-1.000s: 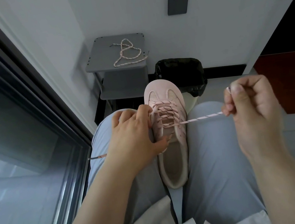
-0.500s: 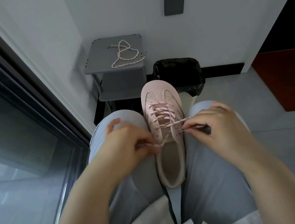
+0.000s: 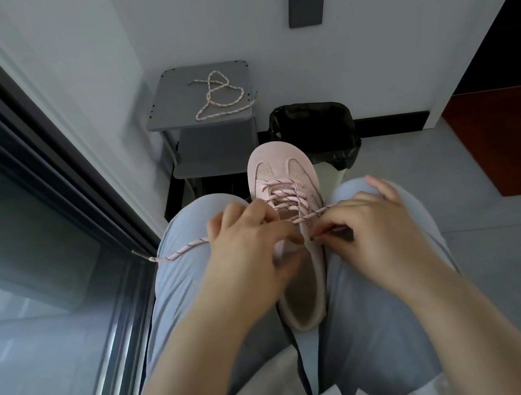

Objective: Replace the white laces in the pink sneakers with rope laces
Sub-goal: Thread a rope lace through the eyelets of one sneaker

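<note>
Both hands have closed in on the pink sneaker (image 3: 281, 167), wedged toe-out between the thighs, since 1 second ago. Right hand (image 3: 369, 230) pinches the rope lace (image 3: 184, 247) beside the top eyelets; left hand (image 3: 246, 245) curls round its other end, whose tail trails across the left thigh. 1 spare lace (image 3: 218, 102) lies on the grey stool (image 3: 175, 115)

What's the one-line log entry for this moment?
pink sneaker on lap; rope lace partly threaded; left hand grips sneaker; right hand pinches lace
</note>
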The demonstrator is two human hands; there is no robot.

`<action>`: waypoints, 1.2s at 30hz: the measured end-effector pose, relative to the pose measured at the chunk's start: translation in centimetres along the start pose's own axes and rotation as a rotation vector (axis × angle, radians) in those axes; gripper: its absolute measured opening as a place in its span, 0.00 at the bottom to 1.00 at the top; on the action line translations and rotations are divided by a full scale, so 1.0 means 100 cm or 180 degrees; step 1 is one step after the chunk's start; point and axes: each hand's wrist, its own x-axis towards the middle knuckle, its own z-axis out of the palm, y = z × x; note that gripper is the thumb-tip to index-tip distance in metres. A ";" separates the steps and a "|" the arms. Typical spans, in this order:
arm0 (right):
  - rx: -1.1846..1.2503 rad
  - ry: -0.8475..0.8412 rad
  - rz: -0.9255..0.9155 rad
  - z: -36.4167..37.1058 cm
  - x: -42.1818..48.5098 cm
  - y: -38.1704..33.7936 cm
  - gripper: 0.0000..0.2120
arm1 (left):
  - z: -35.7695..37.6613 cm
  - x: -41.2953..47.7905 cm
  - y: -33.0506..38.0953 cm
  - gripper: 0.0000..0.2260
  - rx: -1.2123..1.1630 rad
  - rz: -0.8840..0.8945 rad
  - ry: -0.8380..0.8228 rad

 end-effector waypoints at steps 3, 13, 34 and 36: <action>0.0130 -0.0017 0.0094 0.001 0.001 0.000 0.03 | 0.013 0.001 -0.001 0.08 0.0250 -0.0240 -0.0086; 0.0440 0.0098 0.0118 -0.001 0.003 0.005 0.07 | 0.017 0.008 0.007 0.05 0.0159 -0.0331 0.0042; 0.0234 -0.0071 0.0158 -0.006 0.001 -0.004 0.17 | -0.052 -0.003 -0.039 0.05 -0.1039 -0.0934 -0.0009; 0.0348 -0.0052 0.0076 -0.005 0.001 -0.008 0.20 | -0.056 -0.004 -0.036 0.06 -0.1265 -0.0772 -0.0287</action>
